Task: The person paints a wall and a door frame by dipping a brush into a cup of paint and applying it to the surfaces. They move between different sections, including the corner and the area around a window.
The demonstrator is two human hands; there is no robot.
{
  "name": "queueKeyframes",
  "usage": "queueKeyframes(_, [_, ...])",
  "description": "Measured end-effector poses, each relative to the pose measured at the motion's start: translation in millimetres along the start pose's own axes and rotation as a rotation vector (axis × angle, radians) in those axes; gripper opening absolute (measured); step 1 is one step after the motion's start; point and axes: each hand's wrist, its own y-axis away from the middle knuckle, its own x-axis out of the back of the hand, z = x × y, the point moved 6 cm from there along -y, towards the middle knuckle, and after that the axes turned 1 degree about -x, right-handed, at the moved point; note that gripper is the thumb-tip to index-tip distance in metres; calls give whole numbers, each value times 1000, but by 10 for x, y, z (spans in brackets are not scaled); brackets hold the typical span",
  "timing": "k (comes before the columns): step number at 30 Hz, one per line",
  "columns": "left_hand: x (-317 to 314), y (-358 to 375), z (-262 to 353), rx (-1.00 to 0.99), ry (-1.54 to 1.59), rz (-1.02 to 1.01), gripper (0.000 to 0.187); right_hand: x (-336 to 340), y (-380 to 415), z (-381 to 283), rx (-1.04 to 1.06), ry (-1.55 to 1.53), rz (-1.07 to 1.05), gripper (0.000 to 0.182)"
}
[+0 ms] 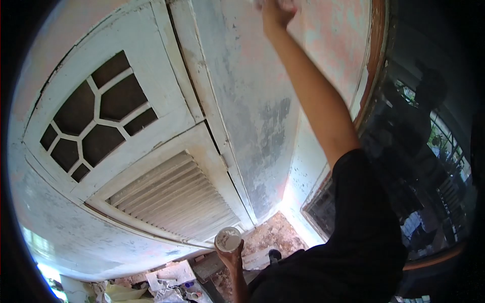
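My left hand [232, 258] is wrapped round a small white tub [228, 239] with pale, powdery or pasty stuff inside, held low in front of my body. My right arm reaches high up to the patchy wall [247, 76]. At the top edge of the view, my right hand [277, 14] is partly cut off; its fingers look curled and a bit blurred, and what they hold, if anything, I cannot make out. The wall beside it shows worn grey, pink and pale green paint.
A white wooden door [174, 96] with louvred slats [172, 194] and a dark patterned opening stands at left. Dark reflective glass [429, 151] in a brown frame is at right. Debris and bags [172, 278] lie on the dusty floor [273, 235].
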Motion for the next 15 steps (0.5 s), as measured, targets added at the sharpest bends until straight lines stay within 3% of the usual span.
queueKeyframes(2, [57, 4, -35, -4, -5, -7, 76, 739, 522, 270, -90, -156, -63, 26])
queueKeyframes(3, [77, -1, -28, 5, -22, -6, 76, 1173, 674, 552, -178, -36, -106, 20])
queueKeyframes(4, [85, -3, -15, 12, -36, -4, 75, 1525, 965, 431, -164, 51, -146, 17])
queueKeyframes(5, [92, 5, 5, 16, -54, -1, 75, 2067, 1165, 791, -254, 30, -42, 13])
queueKeyframes(8, [91, 12, 25, 16, -18, -21, 77, 3458, 1954, 1261, -613, 65, -131, 21])
queueKeyframes(11, [85, 28, 12, 2, -23, -27, 79, 4832, 2652, 1464, -615, 325, 69, 14])
queueKeyframes(12, [78, 21, 7, -4, -19, -26, 79, 4670, 2669, 963, -623, 603, -5, 23])
queueKeyframes(13, [65, 6, -14, -6, -23, -42, 80, 4539, 2690, 675, -710, 812, 87, 20])
queueKeyframes(15, [53, 6, -52, -4, -33, -70, 80, 4913, 2518, 1443, -509, 256, -67, 17])
